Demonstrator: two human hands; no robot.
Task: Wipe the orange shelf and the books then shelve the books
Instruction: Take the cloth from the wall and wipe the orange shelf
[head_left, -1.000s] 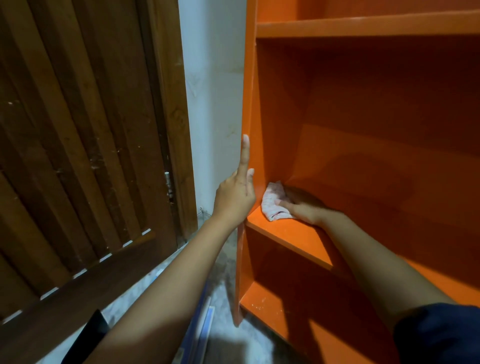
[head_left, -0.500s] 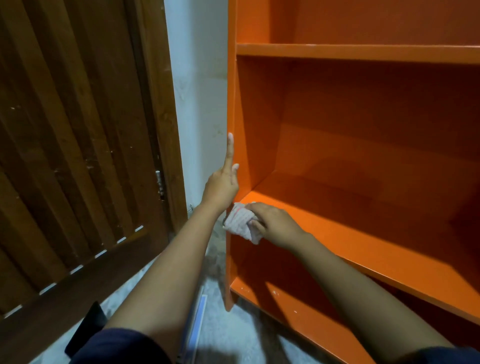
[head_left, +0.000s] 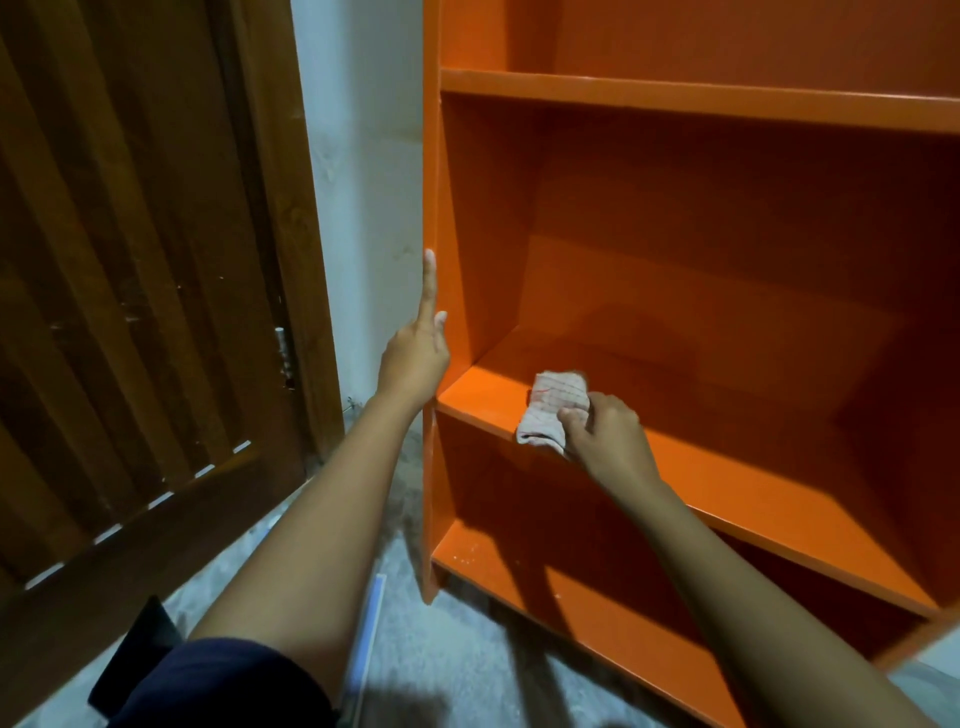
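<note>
Since the frame half a second ago, the cloth (head_left: 553, 408) has travelled right along the middle board (head_left: 779, 499). It has left the front corner at the left side panel (head_left: 431, 156) of the orange shelf (head_left: 727, 101) and now lies a little right of that panel, at the board's front edge.

Right hand (head_left: 605, 431): fingers curled over the cloth, pressing it to the board.
Left hand (head_left: 415, 358): index finger straight up along the panel's front edge, thumb tip beside it, nothing held; the other fingers are hidden.

Progress, as judged:
- Shelf wiping is under way, on the middle board only.
- The bottom board (head_left: 519, 582) shows pale specks right of the panel's foot, so it is probably not yet wiped.
- No books stand on any visible board.
- A blue-and-white edge (head_left: 371, 623) on the floor just left of the panel's foot may be a book; I cannot tell.
- Wiping and shelving the books are both still to do.
</note>
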